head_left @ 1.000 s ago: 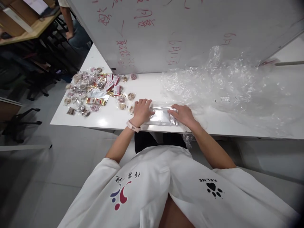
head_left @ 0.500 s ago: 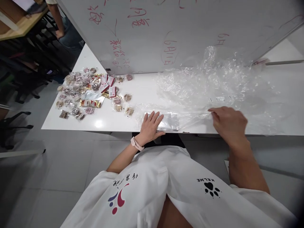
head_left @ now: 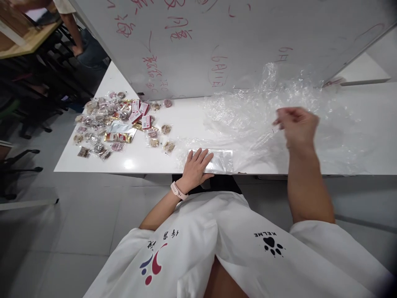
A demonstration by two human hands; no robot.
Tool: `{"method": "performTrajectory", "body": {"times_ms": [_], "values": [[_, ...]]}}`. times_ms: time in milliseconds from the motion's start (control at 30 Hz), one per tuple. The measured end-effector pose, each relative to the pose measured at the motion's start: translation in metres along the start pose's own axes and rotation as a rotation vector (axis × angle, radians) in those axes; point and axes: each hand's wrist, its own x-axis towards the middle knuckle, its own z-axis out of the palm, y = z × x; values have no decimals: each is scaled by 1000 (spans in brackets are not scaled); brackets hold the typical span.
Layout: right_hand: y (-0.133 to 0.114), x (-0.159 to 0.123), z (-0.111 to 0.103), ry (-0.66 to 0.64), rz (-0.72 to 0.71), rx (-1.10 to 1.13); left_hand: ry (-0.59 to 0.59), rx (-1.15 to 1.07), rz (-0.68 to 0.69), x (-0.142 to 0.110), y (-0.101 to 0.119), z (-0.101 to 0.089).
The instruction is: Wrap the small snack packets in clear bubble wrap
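My left hand [head_left: 197,167] lies flat, fingers spread, on one end of a silvery foil packet [head_left: 221,160] wrapped in clear film at the table's near edge. My right hand [head_left: 296,124] is raised above the table to the right, fingers pinched on a fold of the clear plastic sheet [head_left: 279,111], pulling it up. The sheet is crumpled and spreads over the right half of the white table [head_left: 186,120].
A heap of small wrapped snacks and red-white packets [head_left: 118,122] lies at the table's left end. A whiteboard with red writing [head_left: 201,41] stands along the far edge. Another person's arm [head_left: 72,33], a wooden desk and dark chairs are at the far left.
My right hand left the foil packet, moved right, pinched the plastic sheet and lifted it. My left hand flattened on the packet and stays there.
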Motion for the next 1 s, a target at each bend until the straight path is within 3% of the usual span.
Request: {"method": "performTrajectory", "body": {"times_ms": [100,167,233,300,367,467,567,733,833,1000], "values": [[10,16,-37,276,-12,11,5,13,-2,-1,0,2],[27,-8,-61,292,-76,-198,3,19,-10,-1,1,2],[47,-57,-73,230,-99,-560,-1,22,-21,0,2,2],[63,-117,-66,157,-118,-780,-3,22,-27,1,3,2],[69,-172,-42,138,-206,-818,-2,19,-32,1,4,1],[60,-219,0,26,-361,-770,6,8,-38,2,5,1],[46,-221,22,-27,-406,-713,13,-9,-38,2,5,1],[44,-191,14,19,-356,-740,25,-23,-38,0,5,3],[49,-184,18,-116,-414,-700,30,-29,-48,2,8,4],[44,-185,50,-321,-420,-448,21,-26,-42,9,16,5]]}}
